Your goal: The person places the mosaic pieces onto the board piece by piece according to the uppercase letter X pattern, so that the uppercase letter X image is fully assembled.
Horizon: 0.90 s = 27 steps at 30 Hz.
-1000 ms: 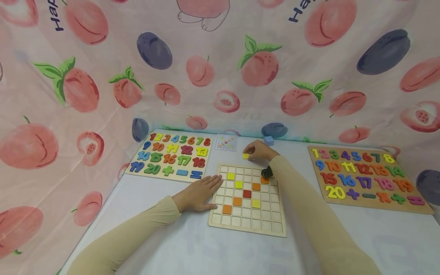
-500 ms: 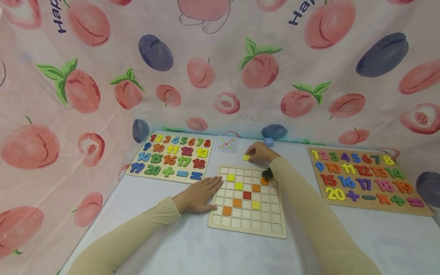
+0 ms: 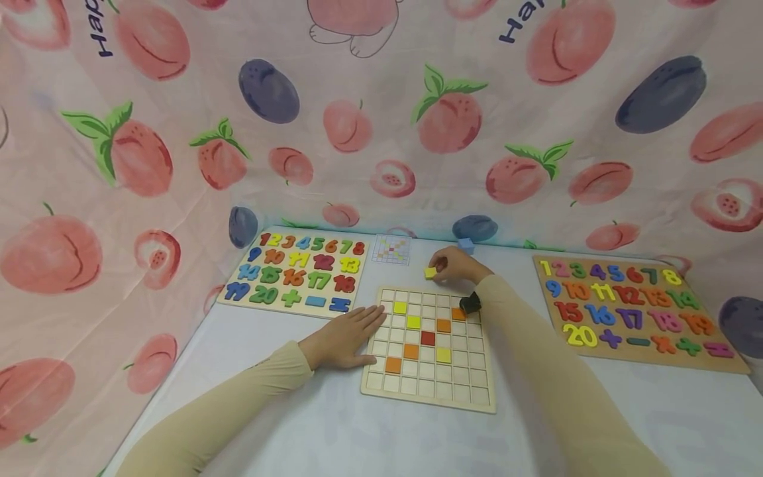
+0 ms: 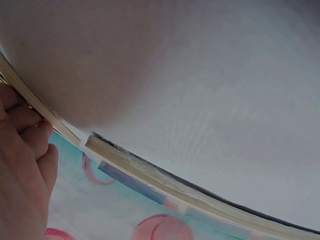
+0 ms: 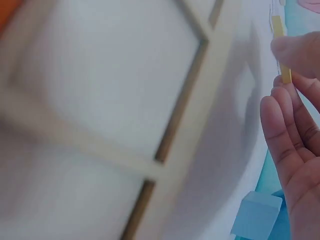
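Note:
In the head view a wooden grid board lies on the white table, with yellow, orange and red square tiles in some cells, such as the red tile. My left hand rests with spread, straight fingers on the board's left edge. Just beyond the far edge, my right hand pinches a yellow square tile between thumb and fingers. The right wrist view shows this yellow tile edge-on under the thumb, away from the board. The right wrist's black camera partly covers an orange tile.
A printed pattern card lies behind the board, and a blue cube sits behind the right hand. Wooden number boards stand to either side, one at left and one at right. A fruit-print cloth hangs behind.
My right hand has shifted slightly to the right, keeping the yellow tile pinched. The left hand and the tiles on the board stay in place.

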Tool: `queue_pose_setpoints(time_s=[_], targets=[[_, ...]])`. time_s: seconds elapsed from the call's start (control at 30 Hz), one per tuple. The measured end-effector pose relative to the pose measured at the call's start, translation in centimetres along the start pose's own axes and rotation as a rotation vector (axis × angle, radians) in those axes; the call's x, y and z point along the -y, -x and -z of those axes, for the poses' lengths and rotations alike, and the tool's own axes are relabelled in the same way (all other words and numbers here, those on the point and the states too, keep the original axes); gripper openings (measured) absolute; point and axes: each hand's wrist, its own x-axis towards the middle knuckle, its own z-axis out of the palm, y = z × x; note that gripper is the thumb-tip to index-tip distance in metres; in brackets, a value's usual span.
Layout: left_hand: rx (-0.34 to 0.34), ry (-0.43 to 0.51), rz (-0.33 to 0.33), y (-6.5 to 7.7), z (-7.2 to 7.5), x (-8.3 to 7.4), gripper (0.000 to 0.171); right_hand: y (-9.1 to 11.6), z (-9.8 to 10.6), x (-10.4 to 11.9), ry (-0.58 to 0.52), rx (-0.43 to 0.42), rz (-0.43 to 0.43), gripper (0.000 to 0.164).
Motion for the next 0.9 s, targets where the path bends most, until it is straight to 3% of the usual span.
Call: queue_pose_setpoints(time_s=[0.4,0.63,0.9], targets=[[0.012,-0.020,-0.001,-0.1,-0.2,0.1,0.084,3.1,0.6,1.1,-0.073,-0.021,0.088,0.020],[0.010,-0.002,0.010,-0.2,-0.1,0.2,0.084,4.9,0.2,1.8,-0.045,-0.028,0.145,0.017],[0.006,-0.003,0.005,-0.2,-0.3,0.2,0.084,8.3,-0.5,3.3,-0.024,-0.004,0.175,0.019]])
